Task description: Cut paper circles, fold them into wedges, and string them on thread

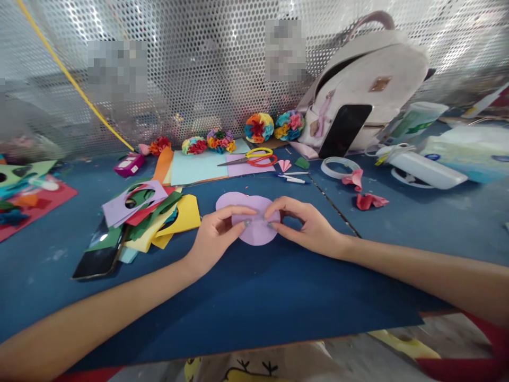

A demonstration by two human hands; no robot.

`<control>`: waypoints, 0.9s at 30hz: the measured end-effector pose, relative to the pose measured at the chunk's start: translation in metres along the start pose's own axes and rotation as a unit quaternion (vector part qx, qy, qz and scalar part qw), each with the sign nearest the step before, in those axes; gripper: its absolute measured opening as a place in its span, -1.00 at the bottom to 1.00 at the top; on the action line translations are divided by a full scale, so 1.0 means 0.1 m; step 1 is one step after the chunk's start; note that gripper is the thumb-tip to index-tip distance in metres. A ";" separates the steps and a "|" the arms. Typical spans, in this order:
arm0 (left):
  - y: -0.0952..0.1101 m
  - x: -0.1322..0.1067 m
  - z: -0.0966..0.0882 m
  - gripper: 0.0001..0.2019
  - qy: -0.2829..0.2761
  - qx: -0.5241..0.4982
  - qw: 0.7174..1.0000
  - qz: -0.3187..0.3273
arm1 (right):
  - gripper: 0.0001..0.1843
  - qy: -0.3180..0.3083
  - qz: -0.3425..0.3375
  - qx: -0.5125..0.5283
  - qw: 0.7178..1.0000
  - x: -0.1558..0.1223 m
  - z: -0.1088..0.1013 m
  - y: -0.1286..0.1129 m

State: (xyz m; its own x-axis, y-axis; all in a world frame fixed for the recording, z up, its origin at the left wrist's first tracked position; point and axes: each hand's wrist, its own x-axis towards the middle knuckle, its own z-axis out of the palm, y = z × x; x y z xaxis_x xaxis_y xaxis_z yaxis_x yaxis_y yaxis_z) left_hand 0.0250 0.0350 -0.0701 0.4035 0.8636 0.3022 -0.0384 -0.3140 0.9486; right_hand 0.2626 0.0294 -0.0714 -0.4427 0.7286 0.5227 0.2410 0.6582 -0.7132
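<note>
A lilac paper circle lies on the blue table, with a second lilac piece partly under it at the back left. My left hand pinches the circle's left side with thumb and forefinger. My right hand pinches its right side, fingertips meeting the left hand's near the middle of the paper. Both hands are closed on the paper, pressing a fold across it.
Cut coloured paper scraps and a dark phone lie at left. Scissors, paper sheets and paper flowers sit behind. A white backpack with a phone leaning on it, tape roll, pink folded pieces and plastic packs are at right.
</note>
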 end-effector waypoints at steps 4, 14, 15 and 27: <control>-0.04 0.01 0.01 -0.73 -0.004 -0.032 0.999 -0.022 | -0.87 -0.004 -0.009 -0.010 1.000 0.01 0.00 0.00; -0.04 0.00 0.00 -0.75 0.019 0.002 0.999 -0.039 | -0.74 0.030 0.013 -0.032 0.999 -0.01 0.00 0.05; -0.04 0.00 0.00 -0.70 0.018 -0.003 0.999 -0.040 | -0.69 0.029 0.022 -0.026 0.999 -0.01 0.00 0.05; -0.05 0.02 -0.02 -0.61 0.035 -0.010 0.998 -0.045 | -0.53 0.001 0.057 0.014 0.998 0.02 -0.02 -0.02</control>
State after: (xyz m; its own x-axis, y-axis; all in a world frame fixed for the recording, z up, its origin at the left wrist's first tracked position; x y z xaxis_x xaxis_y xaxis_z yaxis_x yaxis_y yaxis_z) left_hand 0.0242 0.0392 -0.0744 0.3417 0.9137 0.2201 -0.0223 -0.2263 0.9738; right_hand 0.2630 0.0295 -0.0682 -0.4114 0.7985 0.4394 0.2644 0.5659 -0.7809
